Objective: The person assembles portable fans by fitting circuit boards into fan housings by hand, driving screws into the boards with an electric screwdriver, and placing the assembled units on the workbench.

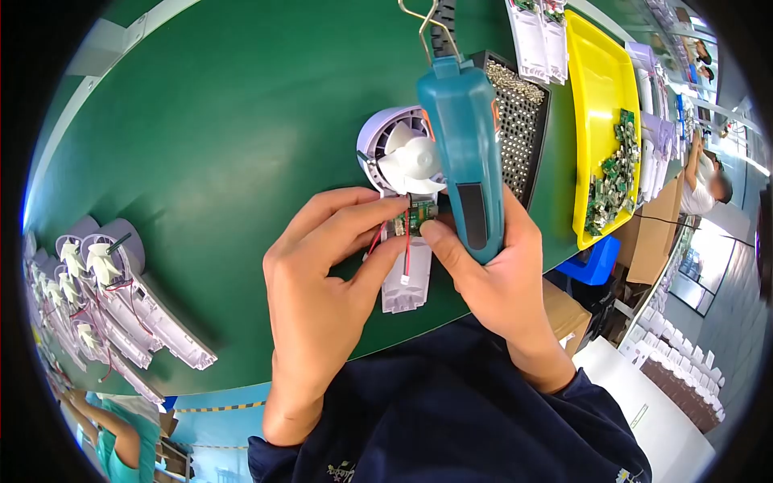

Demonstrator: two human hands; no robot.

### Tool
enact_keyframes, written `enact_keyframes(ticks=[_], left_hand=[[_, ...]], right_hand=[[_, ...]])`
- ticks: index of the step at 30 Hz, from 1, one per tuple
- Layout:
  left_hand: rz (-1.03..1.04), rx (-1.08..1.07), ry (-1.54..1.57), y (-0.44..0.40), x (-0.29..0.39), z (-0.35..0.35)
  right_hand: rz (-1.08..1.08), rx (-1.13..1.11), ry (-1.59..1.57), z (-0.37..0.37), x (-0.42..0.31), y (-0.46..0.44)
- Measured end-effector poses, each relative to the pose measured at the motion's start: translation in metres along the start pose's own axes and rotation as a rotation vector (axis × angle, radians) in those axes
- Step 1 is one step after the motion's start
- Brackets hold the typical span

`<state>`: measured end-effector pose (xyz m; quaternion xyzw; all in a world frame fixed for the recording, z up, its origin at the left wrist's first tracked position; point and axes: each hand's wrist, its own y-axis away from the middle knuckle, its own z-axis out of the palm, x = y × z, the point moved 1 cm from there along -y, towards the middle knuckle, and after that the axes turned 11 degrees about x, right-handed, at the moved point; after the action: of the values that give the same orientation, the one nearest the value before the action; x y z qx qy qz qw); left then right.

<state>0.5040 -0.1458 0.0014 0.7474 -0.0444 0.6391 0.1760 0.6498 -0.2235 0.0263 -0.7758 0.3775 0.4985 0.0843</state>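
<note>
A lavender handheld fan housing [405, 295] lies on the green table with its white fan blade [415, 161] upward. On its handle sits a small green circuit board [420, 213], with red and black wires and a white connector [405, 280] hanging over it. My left hand [326, 266] pinches at the board's left side, by the wires. The thumb of my right hand [501, 278] presses the board's right edge; its other fingers are partly hidden behind a teal electric screwdriver [459, 121]. That screwdriver hangs from a wire hook above the housing, its tip out of sight.
A black perforated tray [519, 133] of small screws and a yellow tray [592, 80] of circuit boards stand on the right. Several fan housings with wires [153, 314] lie at left. More white shells [538, 40] are at the back. A person in teal [121, 443] works at lower left.
</note>
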Motion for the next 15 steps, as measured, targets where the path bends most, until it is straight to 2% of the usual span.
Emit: enact_keyframes(ticks=[3,6,8,15], left_hand=[[-0.016,0.0,0.013,0.0001,-0.0011,-0.0012],[-0.019,-0.007,0.013,-0.0005,-0.0018,-0.002],[-0.013,-0.013,0.013,-0.0007,-0.0015,-0.0016],[0.036,-0.012,-0.049,-0.001,-0.0016,-0.0014]], right_hand=[[0.117,-0.042,0.004,-0.0008,-0.0014,0.0002],[0.11,-0.05,-0.074,-0.0012,0.0048,-0.0002],[-0.008,-0.031,-0.032,0.0009,0.0054,-0.0003],[-0.03,-0.022,-0.022,0.002,0.0039,-0.0007]])
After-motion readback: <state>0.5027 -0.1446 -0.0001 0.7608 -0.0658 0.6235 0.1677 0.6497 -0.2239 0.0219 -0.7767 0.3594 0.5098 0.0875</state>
